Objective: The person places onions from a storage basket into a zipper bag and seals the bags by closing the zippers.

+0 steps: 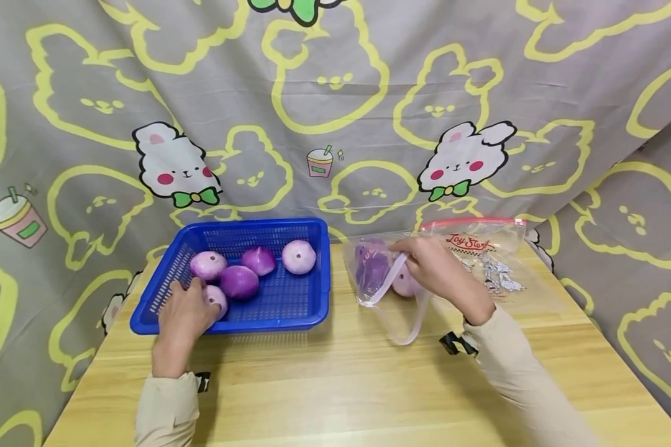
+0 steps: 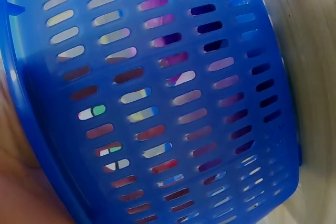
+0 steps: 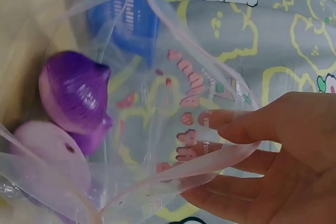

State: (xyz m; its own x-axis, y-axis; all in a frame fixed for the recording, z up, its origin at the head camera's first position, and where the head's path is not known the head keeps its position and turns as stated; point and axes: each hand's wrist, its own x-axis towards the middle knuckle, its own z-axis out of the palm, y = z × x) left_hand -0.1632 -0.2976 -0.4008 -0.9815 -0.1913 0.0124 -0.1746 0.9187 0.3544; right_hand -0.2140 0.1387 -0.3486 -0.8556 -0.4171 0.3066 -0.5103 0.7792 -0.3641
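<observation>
Within the blue plastic basket [image 1: 307, 310], my left hand [image 1: 184, 313] curls its fingers round an onion [image 1: 215, 300] at the near left. Several other purple and pale onions lie there, including a dark purple onion [image 1: 239, 282]. In the left wrist view, the basket's slotted wall [image 2: 157, 87] hides most of that grip. My right hand [image 1: 436, 264] pinches the rim of a clear plastic bag [image 3: 178, 177] between thumb and fingers, and its mouth gapes. Inside the bag sit a purple onion [image 3: 73, 90], a pale onion [image 3: 50, 153] and another purple one partly behind them.
A second clear bag [image 1: 503, 273] with a red zip and printed figures lies flat at the right, partly behind my right forearm. The wooden table [image 1: 335, 385] runs back to a patterned grey curtain [image 1: 229, 93].
</observation>
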